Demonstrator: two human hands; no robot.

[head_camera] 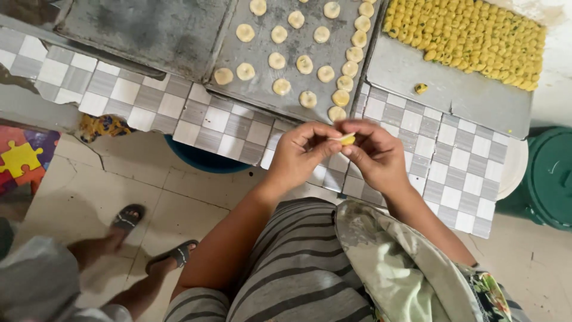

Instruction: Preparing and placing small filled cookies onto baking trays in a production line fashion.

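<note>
A small yellow dough piece (347,139) sits in the middle of the frame, held up above the edge of the tabletop (459,173). Both hands hold it. The left hand (301,152) pinches it from the left side, with the thumb and first fingers pressed on it. The right hand (375,154) pinches it from the right side the same way. The other fingers of both hands are curled in.

Just above the hands, in the upper middle of the frame, lies a grey metal tray (262,83). Round, flat, pale dough circles (304,64) lie on it in loose rows, a little apart from each other. To the upper right is a second tray (471,95). Many small folded yellow pieces (471,36) are packed close together at its far end. One lone yellow piece (420,88) lies by itself near the front of that tray. A third, bare tray (143,30) is at the upper left.

The tabletop has a grey and white checked cover. A blue tub (202,160) peeks out under its edge. A green bin (548,179) stands at the right edge of the frame. At the lower left, another person's feet in dark sandals (173,255) stand on the pale floor (179,197). A bright puzzle mat (21,158) lies at the left edge.
</note>
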